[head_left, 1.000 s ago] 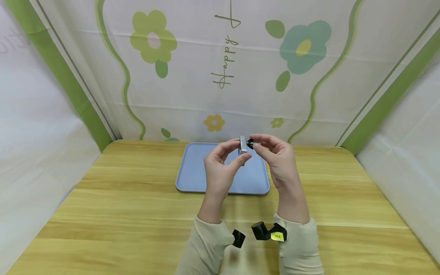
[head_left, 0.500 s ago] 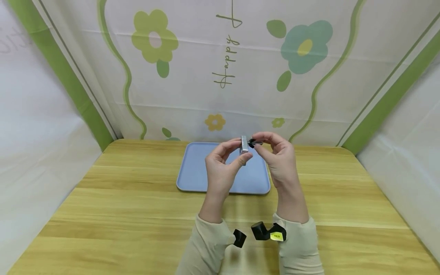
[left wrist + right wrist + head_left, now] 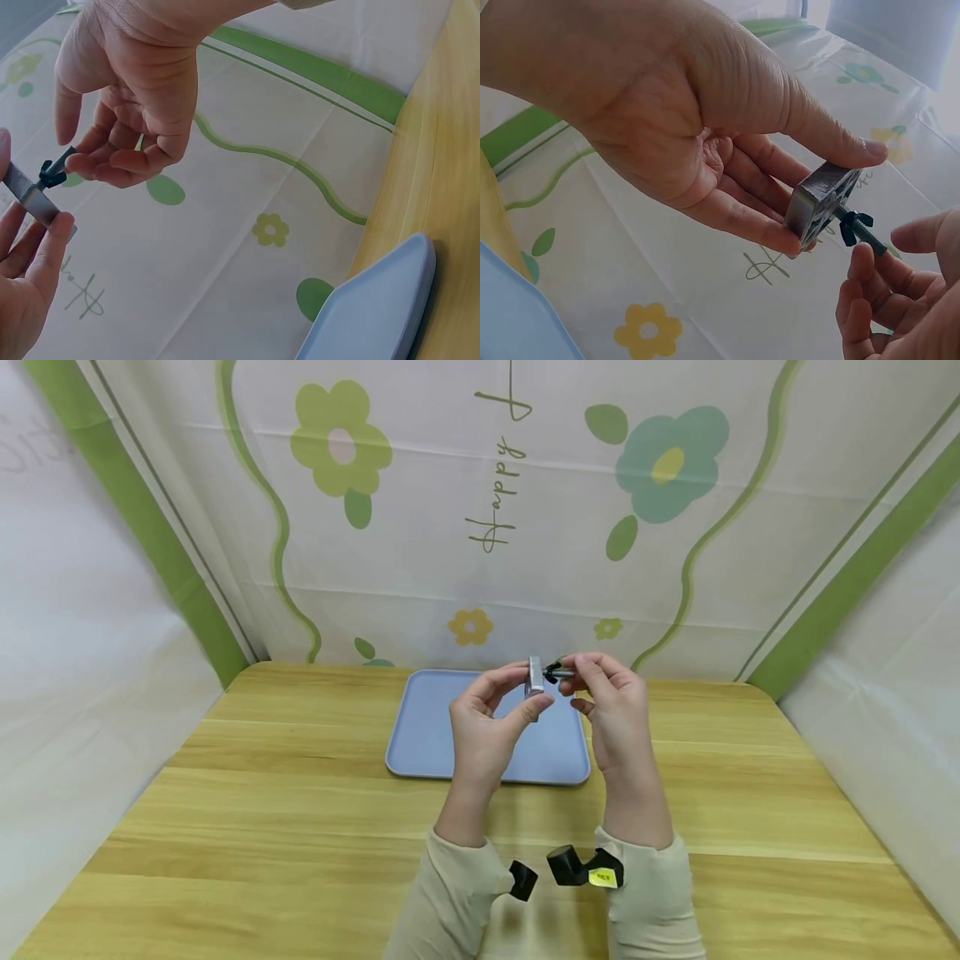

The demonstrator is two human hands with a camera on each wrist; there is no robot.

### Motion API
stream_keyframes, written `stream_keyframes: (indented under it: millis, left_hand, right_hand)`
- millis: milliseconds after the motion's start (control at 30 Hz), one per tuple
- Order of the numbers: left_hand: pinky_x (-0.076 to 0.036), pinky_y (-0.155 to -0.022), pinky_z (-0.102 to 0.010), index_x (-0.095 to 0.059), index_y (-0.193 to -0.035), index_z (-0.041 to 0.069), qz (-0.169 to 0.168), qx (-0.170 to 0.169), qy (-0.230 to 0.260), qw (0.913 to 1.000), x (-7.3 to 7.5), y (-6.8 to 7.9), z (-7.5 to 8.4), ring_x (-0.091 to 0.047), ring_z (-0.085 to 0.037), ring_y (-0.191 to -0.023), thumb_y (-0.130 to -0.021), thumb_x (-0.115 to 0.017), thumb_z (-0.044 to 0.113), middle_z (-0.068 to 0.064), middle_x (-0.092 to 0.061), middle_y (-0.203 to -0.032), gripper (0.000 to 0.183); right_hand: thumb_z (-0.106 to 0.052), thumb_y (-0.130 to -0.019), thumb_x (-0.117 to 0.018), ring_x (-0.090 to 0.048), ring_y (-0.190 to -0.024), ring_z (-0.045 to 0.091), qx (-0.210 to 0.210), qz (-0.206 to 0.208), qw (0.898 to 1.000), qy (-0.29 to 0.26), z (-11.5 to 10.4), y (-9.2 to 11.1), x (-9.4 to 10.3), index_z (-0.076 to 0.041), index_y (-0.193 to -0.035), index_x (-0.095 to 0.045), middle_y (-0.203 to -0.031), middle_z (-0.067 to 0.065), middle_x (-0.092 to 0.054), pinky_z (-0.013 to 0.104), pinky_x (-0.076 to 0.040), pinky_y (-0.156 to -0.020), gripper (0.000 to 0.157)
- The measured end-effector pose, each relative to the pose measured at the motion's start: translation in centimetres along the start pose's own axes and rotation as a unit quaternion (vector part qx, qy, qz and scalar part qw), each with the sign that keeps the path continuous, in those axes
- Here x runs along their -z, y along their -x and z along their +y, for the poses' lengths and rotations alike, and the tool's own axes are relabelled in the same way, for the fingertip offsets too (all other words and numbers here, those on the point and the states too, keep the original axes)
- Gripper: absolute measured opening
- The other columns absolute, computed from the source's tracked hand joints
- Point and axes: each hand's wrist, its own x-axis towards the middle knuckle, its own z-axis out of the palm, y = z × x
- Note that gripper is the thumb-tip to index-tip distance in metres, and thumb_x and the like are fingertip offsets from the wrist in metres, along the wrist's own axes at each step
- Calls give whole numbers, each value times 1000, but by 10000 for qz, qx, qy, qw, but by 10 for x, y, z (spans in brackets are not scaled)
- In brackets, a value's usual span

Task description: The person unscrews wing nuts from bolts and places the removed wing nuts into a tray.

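Thumb and fingers of my left hand (image 3: 483,727) grip a small silver metal block (image 3: 535,675) by its edges, raised over the tray in the head view. Hollows show in the block's face in the right wrist view. From that face a threaded bolt (image 3: 874,244) sticks out toward my right hand (image 3: 618,714), with a dark wing nut (image 3: 853,226) on it near the block. My right hand's fingers are loosely bent, their tips at the bolt's free end. Its thumb stands apart from the bolt in both wrist views.
A light blue tray (image 3: 420,747) lies on the wooden table (image 3: 285,827) beneath the hands. Behind it hangs a white cloth (image 3: 420,552) printed with flowers, and white side walls rise left and right. Black wrist cameras (image 3: 566,865) stick out between the forearms.
The right thumb and fingers have come off the wing nut and shifted right toward the bolt's end, leaving more bolt exposed. The left hand keeps holding the block nearly in place.
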Motion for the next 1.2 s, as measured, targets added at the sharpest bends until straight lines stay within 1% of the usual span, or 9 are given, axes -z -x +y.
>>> stream_keyframes:
  millis: [100,233,433,667,867,1067,1200]
  left_hand:
    - [-62,-79,-26,-69,-110,-4,-4,-11,-6,10000,0,0,0,-64,-20,-117,-80,-82,6,-14,-68,-123,34]
    - [-62,-79,-25,-69,-110,-4,-21,-26,-27,10000,0,0,0,-65,-20,-117,-80,-82,6,-15,-68,-123,34]
    - [-62,-79,-26,-69,-110,-4,-64,-49,-32,10000,0,0,0,-64,-20,-118,-80,-82,9,-15,-68,-123,35]
    - [-62,-79,-25,-69,-110,-3,-27,-65,-10,10000,2,-1,0,-65,-18,-116,-80,-82,10,-14,-69,-122,35]
    - [-61,-80,-24,-69,-110,-3,7,-130,15,9999,3,-2,0,-65,-18,-116,-79,-83,15,-15,-69,-121,39]
    - [-62,-79,-25,-69,-110,-4,58,-106,-12,9999,4,-2,0,-66,-18,-115,-79,-82,6,-14,-69,-120,34]
    - [-62,-80,-27,-69,-110,-4,77,-92,-53,9999,4,-3,1,-65,-19,-116,-80,-82,5,-15,-69,-120,34]
  right_hand:
    - [-18,-103,-56,-59,-70,9,-71,-85,9999,28,0,0,-1,-23,-78,-71,-76,-7,-67,24,-43,-66,30]
    - [-16,-102,-57,-60,-69,8,-116,-95,9999,73,0,0,-1,-24,-77,-70,-74,-8,-66,23,-44,-64,30]
    - [-12,-99,-61,-61,-69,7,-36,-130,9997,216,1,0,-1,-24,-73,-71,-67,-8,-64,22,-46,-63,31]
    - [-11,-98,-63,-63,-74,6,-9,-266,9995,178,2,0,1,-24,-74,-73,-73,-9,-68,19,-51,-66,29]
    - [-10,-97,-66,-65,-85,9,88,-539,9985,67,1,0,2,-23,-79,-77,-80,-8,-73,19,-53,-74,24]
    - [-3,-95,-65,-62,-91,8,237,-741,9970,4,1,0,3,-24,-86,-78,-90,-9,-73,19,-53,-78,26]
    - [0,-93,-67,-61,-92,9,375,-818,9959,27,2,0,4,-22,-93,-78,-96,-8,-72,19,-53,-82,25]
